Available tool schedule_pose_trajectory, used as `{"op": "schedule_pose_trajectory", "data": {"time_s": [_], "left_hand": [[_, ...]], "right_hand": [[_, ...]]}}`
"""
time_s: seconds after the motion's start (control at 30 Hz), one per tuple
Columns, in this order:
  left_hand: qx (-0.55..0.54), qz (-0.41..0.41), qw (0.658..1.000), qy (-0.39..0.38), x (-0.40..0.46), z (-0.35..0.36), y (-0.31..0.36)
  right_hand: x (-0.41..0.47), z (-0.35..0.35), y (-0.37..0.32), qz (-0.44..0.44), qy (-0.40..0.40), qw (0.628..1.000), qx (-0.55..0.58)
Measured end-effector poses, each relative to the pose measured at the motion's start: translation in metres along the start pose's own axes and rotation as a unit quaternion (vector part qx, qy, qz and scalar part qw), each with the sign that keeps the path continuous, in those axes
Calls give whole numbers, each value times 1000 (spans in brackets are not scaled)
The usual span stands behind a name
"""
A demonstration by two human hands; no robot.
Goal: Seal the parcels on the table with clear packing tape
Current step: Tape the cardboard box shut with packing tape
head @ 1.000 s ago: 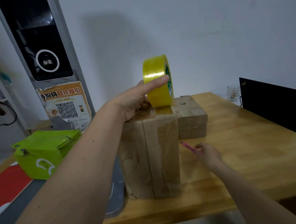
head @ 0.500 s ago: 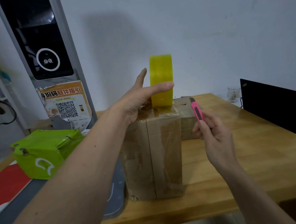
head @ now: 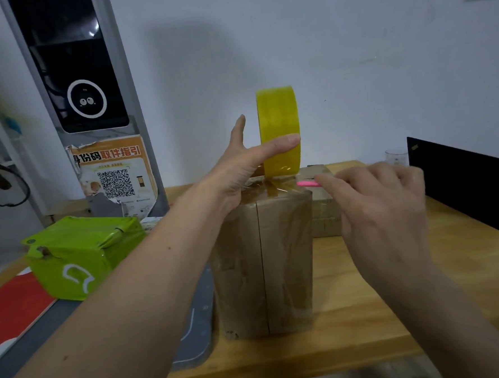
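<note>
A wooden tabletop (head: 367,313) carries a lime-green package (head: 80,254) at the left, next to a red booklet (head: 13,311) lying on a grey mat (head: 192,323). A black laptop screen (head: 458,182) stands at the right, a clear glass (head: 396,158) just behind it. A grey kiosk (head: 75,82) bears a QR-code poster (head: 114,173).

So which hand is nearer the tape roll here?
Left. The left hand holds the tape roll upright on the tall parcel, thumb across it. The right hand holds a pink cutter just beside the roll's base.
</note>
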State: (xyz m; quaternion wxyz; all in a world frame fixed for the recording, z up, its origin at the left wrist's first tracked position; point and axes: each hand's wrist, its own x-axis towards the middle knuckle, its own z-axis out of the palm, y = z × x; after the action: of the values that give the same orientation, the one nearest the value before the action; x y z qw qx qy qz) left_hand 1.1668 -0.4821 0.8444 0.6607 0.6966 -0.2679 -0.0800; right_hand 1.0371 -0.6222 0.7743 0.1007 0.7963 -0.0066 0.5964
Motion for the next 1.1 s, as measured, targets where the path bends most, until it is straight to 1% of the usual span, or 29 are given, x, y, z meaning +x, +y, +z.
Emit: {"op": "schedule_pose_trajectory", "data": {"time_s": [0.07, 0.23, 0.3, 0.37, 0.43, 0.57, 0.63, 0.67, 0.7, 0.73, 0.8, 0.9, 0.97, 1.0, 1.1], "left_hand": [[-5, -1, 1000, -2, -2, 1, 0], [-20, -1, 1000, -9, -3, 1, 0], [-23, 0, 1000, -7, -2, 0, -1], [-20, 5, 1000, -9, -3, 0, -1], [-21, 7, 1000, -9, -4, -1, 0], [-60, 6, 998, 16, -3, -7, 2], [-70, 17, 997, 20, -4, -9, 3], [-69, 20, 997, 22, -6, -8, 4], [-69, 18, 997, 27, -7, -7, 5], [-74, 13, 997, 34, -9, -6, 6], [-97, 4, 994, 50, -12, -5, 8], [-138, 3, 988, 72, -12, -6, 8], [-161, 0, 984, 75, -13, -7, 8], [-168, -2, 983, 73, -14, -7, 8], [-188, 2, 980, 66, -16, -6, 9]], "right_hand": [[7, 1, -2, -11, -9, 1000, -1], [18, 3, -12, -36, -73, 996, -33], [19, 5, -14, -40, -70, 996, -47], [17, 7, -12, -34, -49, 997, -54], [15, 8, -2, -10, -33, 998, -59], [8, 17, 26, 72, -49, 995, -56], [1, 27, 31, 105, -49, 993, -37], [-4, 33, 30, 127, -64, 989, -30], [-9, 39, 29, 152, -100, 983, -26], [-14, 46, 28, 183, -161, 970, -23], [-28, 63, 25, 258, -284, 923, 0], [-60, 91, 18, 345, -384, 854, 60], [-83, 105, 12, 362, -440, 819, 74], [-92, 110, 9, 361, -458, 809, 76], [-110, 118, 7, 374, -474, 792, 88]]}}
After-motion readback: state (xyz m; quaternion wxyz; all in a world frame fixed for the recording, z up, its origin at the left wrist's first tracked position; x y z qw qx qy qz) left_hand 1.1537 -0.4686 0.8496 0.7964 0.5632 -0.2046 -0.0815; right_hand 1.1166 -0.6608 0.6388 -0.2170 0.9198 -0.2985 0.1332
